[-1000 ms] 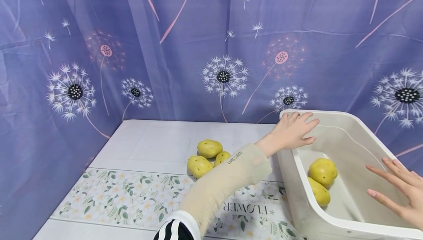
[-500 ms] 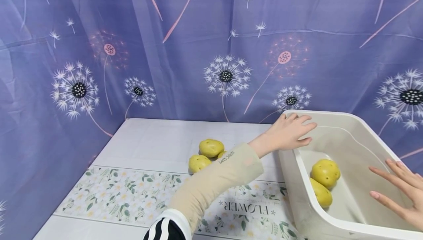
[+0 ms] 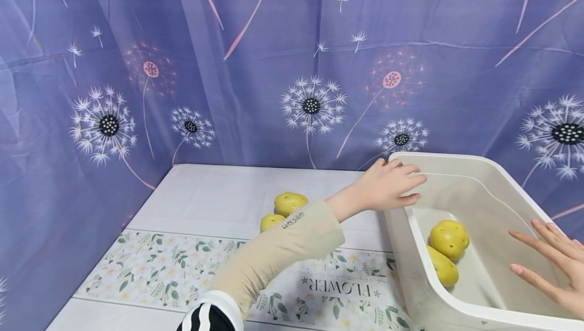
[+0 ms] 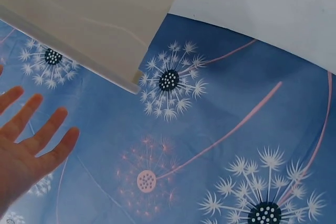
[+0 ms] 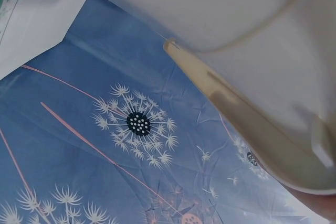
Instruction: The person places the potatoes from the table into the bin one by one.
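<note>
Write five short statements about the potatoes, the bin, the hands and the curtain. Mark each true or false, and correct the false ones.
1. Two potatoes show inside the bin. True.
2. The left hand is gripping a potato. False: it holds nothing, and is by the bin's left rim.
3. The curtain has dandelions printed on it. True.
4. In the head view, the bin stands left of the table potatoes. False: it stands to their right.
5. The right hand shows at the head view's right edge. True.
</note>
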